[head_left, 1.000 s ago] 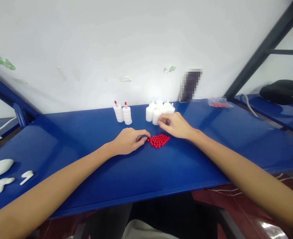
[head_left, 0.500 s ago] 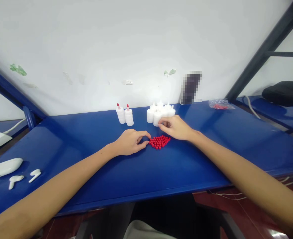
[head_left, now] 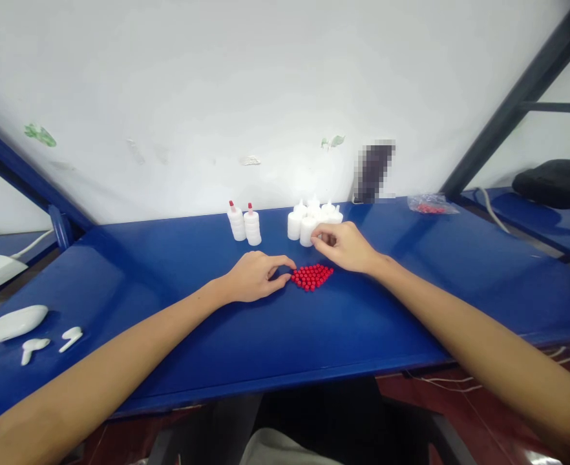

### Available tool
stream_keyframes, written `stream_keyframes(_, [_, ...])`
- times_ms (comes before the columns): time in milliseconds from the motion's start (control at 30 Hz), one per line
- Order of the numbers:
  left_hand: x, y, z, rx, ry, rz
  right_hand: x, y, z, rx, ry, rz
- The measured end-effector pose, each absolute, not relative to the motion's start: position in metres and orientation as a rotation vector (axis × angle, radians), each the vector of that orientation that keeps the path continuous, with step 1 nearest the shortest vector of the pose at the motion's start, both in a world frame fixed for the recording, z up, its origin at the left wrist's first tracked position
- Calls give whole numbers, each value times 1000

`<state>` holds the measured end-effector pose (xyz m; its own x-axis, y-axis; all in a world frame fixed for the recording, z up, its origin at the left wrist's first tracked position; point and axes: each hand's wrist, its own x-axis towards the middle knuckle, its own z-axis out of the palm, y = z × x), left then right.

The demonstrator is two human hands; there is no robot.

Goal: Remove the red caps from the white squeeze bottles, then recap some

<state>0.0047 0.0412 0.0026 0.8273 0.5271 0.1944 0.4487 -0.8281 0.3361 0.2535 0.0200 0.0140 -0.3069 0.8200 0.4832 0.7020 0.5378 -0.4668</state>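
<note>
Small red caps (head_left: pixel 313 276) stand in a tight cluster on the blue table. My left hand (head_left: pixel 256 276) rests at the cluster's left edge, thumb and forefinger apart, their tips at the nearest caps. Behind the cluster, white squeeze bottles (head_left: pixel 294 225) with pale pointed nozzles stand in a group. My right hand (head_left: pixel 346 247) is in front of the right part of that group, with thumb and forefinger curled close together. Whatever lies between those fingertips, if anything, is too small to make out. To the left stand two white bottles (head_left: pixel 252 228) with red-capped tips.
A clear plastic bag (head_left: pixel 433 204) with red pieces lies at the back right. Beside it a pixelated dark object (head_left: pixel 374 171) leans on the wall. White earbuds (head_left: pixel 35 349) and their case (head_left: pixel 14 324) are at the left. Metal frame posts (head_left: pixel 508 106) rise at both sides.
The whole view has shifted slightly, so things on the table appear a little further right. Both hands keep nearly the same pose and place.
</note>
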Motion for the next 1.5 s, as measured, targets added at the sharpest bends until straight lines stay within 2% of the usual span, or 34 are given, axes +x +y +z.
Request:
stream_keyframes(133, [5,41,0,2632,792,555,254,20,14,-1239,-2081,217])
stream_keyframes(300, [2,50,-1,2041,1059,1234,254,21,13,-1241,-2080,242])
stream_keyframes(400, [-1,59,-3,1746,1129,1400,254,21,12,-1241,-2088,245])
stream_keyframes(733, [-3,69,-5,1824,1154,1099,254,19,12,-1261,-2102,282])
stream_keyframes(1000, [2,58,-3,2143,1140,1245,253,19,13,-1279,-2117,302])
stream_keyframes(1300, [0,60,-1,1932,529,951,251,19,13,-1269,-2127,285])
stream_keyframes(1500, [-3,59,1,1905,531,938,250,16,11,-1224,-2118,277])
